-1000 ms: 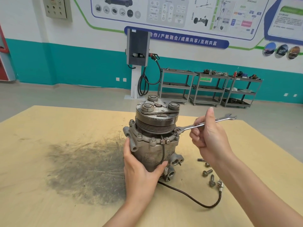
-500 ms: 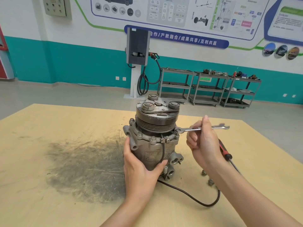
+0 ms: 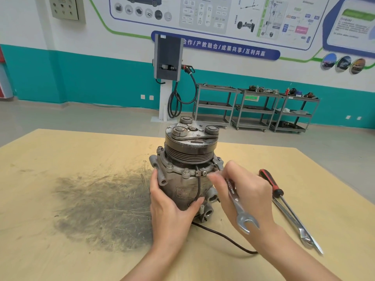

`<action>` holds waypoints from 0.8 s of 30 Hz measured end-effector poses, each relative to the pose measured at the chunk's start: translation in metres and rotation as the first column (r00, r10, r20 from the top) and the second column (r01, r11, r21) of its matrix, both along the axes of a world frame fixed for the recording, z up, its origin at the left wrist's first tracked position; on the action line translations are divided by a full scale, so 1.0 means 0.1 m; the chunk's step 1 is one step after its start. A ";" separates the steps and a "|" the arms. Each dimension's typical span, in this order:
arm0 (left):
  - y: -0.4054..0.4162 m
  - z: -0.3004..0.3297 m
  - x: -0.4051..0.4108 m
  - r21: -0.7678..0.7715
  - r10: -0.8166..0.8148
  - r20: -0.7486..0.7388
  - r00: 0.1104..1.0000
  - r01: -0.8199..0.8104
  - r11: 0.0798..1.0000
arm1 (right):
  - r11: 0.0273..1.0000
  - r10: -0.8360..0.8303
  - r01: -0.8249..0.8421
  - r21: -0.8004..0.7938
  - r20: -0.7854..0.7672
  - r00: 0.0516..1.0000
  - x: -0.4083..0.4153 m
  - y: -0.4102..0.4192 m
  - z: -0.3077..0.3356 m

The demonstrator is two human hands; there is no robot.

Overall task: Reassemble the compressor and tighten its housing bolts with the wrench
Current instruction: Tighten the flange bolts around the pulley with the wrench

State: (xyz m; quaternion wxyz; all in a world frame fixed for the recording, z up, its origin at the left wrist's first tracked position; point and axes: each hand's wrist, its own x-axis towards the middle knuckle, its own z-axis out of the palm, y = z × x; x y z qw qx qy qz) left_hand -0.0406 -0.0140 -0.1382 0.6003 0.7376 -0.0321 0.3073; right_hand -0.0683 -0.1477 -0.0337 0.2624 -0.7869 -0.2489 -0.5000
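The grey compressor (image 3: 182, 179) stands upright on the wooden table (image 3: 81, 155), pulley and clutch plate on top. My left hand (image 3: 172, 207) grips the lower housing from the front left. My right hand (image 3: 243, 193) holds a silver combination wrench (image 3: 238, 207). The wrench's ring end reaches the bolt flange at the compressor's right side, hidden behind my fingers. Its open-jaw end points down toward me. Several housing bolts (image 3: 185, 171) sit along the flange rim.
A red-and-black screwdriver (image 3: 272, 184) and another wrench (image 3: 294, 222) lie on the table to the right. The compressor's black cable (image 3: 223, 236) loops across the table under my right wrist. A dark grease smear (image 3: 97, 209) covers the table left of centre. Shelving carts stand far behind.
My right hand has swung the wrench handle from pointing out to the right round toward me, its ring end staying at the flange. The left hand keeps its hold.
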 end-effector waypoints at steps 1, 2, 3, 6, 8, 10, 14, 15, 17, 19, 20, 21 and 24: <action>0.00 0.00 0.00 0.001 0.001 0.001 1.000 -0.001 1.000 | 0.999 0.042 -0.041 0.031 -0.028 0.999 -0.03 -0.01 0.01; 0.00 0.00 0.00 0.003 0.001 0.002 1.000 -0.001 1.000 | 0.994 0.088 -0.084 0.077 -0.044 0.995 -0.06 -0.04 0.01; 0.00 0.00 0.00 0.006 0.001 0.002 1.000 -0.001 1.000 | 0.984 0.134 -0.127 0.123 -0.048 0.990 -0.10 -0.07 0.02; 0.00 0.01 0.00 0.006 -0.003 -0.002 1.000 0.003 1.000 | 0.918 0.284 -0.253 0.307 -0.058 0.957 -0.18 -0.21 0.08; 0.00 0.01 -0.01 0.004 -0.005 -0.008 1.000 0.005 1.000 | 0.821 0.347 -0.232 0.521 -0.133 0.928 -0.14 -0.29 0.18; 0.00 0.02 -0.01 0.003 -0.005 -0.011 1.000 0.005 1.000 | 0.699 0.415 -0.149 0.699 -0.227 0.881 -0.03 -0.34 0.30; 0.00 0.02 -0.02 -0.008 -0.017 -0.011 1.000 0.017 1.000 | 0.491 0.611 0.017 0.871 -0.359 0.705 0.28 -0.41 0.39; 0.01 0.02 -0.02 -0.010 -0.021 -0.012 1.000 0.021 1.000 | 0.461 0.649 0.045 0.886 -0.371 0.665 0.35 -0.42 0.38; 0.01 0.02 -0.02 -0.009 -0.023 -0.012 1.000 0.023 1.000 | 0.395 0.722 0.083 0.915 -0.365 0.588 0.44 -0.43 0.34; 0.01 0.02 -0.02 -0.006 -0.019 -0.010 1.000 0.019 1.000 | 0.330 0.779 0.109 0.938 -0.336 0.530 0.51 -0.45 0.31; 0.00 0.02 -0.02 -0.005 -0.017 -0.011 1.000 0.017 1.000 | 0.311 0.795 0.119 0.943 -0.327 0.511 0.54 -0.47 0.30; 0.00 0.02 -0.01 -0.003 -0.016 -0.012 1.000 0.016 1.000 | 0.303 0.807 0.125 0.945 -0.324 0.494 0.57 -0.48 0.30; 0.00 0.00 0.00 -0.006 -0.016 -0.009 1.000 0.016 1.000 | 0.303 0.846 0.147 0.941 -0.337 0.413 0.64 -0.50 0.32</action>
